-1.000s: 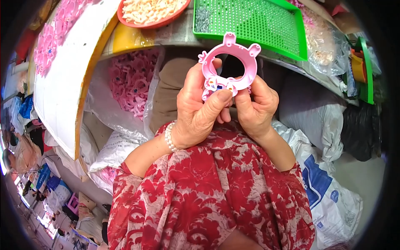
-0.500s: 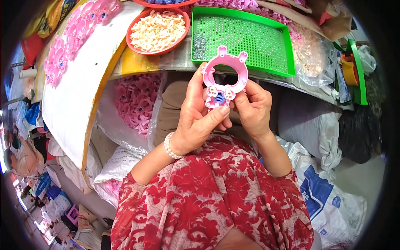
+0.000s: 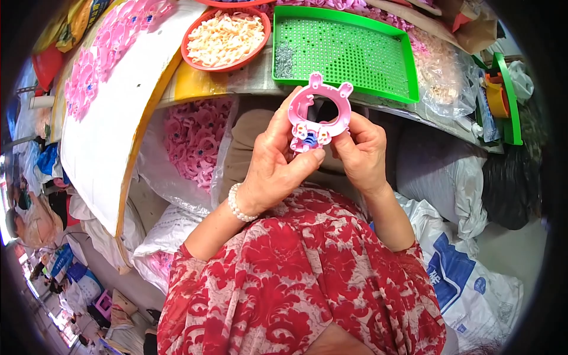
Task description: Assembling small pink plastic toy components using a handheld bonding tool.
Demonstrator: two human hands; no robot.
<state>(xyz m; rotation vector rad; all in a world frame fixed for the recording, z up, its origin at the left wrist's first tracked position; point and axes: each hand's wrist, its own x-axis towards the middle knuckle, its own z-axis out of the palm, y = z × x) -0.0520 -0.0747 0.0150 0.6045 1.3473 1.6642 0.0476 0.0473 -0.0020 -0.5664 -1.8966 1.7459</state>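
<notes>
Between both hands I hold a pink plastic housing (image 3: 339, 123), a ring with two small ear-like lugs on its far side. At its near end sit a blue part (image 3: 309, 139) and small cream pieces (image 3: 323, 136). My left hand (image 3: 278, 157) wraps the left side, its thumb lying over the near end beside the blue part. My right hand (image 3: 359, 148) pinches the lower right of the ring with thumb and fingers. Some fingertips are hidden behind the housing. A beaded bracelet (image 3: 236, 204) is round my left wrist.
A red bowl (image 3: 188, 59) of cream pieces and a green perforated tray (image 3: 367, 56) with small metal parts stand on the bench. Pink parts lie on a white board (image 3: 112, 136) at left. A plastic bag (image 3: 177, 186) of pink housings hangs below; white sacks (image 3: 485, 284) lie right.
The pink housing has tilted, so its ring looks shorter and more of its inner wall shows. Both hands keep their hold, and the view has shifted slightly.
</notes>
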